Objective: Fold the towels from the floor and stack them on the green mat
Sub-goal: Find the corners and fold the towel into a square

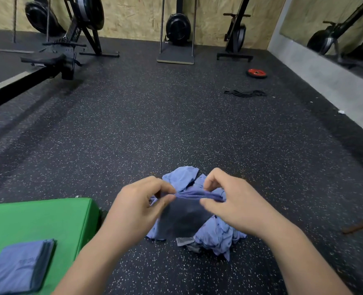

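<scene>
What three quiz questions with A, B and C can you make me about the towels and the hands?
1. Where does the folded stack of towels lie?
A. on the green mat
B. on a chair
C. on a shelf

2. What colour is the weight plate lying far off?
A. yellow
B. red
C. white

3. What are the left hand and right hand doing?
A. resting flat
B. holding a ball
C. pinching one towel above the pile

Answers: 1 A, the stack sits on the near part of the mat. 2 B, the plate's face is red. 3 C, the fingers of both hands pinch the towel's bunched top edge.
</scene>
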Tool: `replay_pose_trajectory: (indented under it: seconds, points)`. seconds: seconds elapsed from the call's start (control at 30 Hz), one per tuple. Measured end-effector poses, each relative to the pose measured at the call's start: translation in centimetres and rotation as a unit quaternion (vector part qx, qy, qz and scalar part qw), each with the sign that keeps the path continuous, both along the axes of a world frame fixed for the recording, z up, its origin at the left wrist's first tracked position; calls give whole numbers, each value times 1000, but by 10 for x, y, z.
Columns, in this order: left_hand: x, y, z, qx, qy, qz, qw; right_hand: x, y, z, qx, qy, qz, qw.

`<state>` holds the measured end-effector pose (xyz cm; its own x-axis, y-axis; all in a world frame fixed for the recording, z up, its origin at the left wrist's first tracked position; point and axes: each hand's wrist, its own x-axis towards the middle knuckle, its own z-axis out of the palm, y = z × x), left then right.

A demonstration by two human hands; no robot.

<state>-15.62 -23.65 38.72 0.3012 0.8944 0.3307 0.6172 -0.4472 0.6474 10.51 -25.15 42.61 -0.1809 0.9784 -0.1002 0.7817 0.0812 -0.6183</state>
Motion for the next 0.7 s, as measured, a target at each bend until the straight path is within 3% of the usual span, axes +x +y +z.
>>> replay_pose_trajectory:
  seconds: [0.17, 0.4, 0.57, 0.7]
  points:
    - [14, -4, -7, -10, -11, -66, 998, -26, -3, -14, -24, -10, 76, 997]
    - [12, -6, 2, -69, -116, -36, 990, -44, -3, -25, 8, 27, 104, 994]
    - [8, -1, -5, -167, -252, -75, 950, -43, 0, -14, 81, 48, 108, 990]
    - [6, 2, -13, -243, -233, -131, 932, -37, -2, -1, 127, 48, 91, 987]
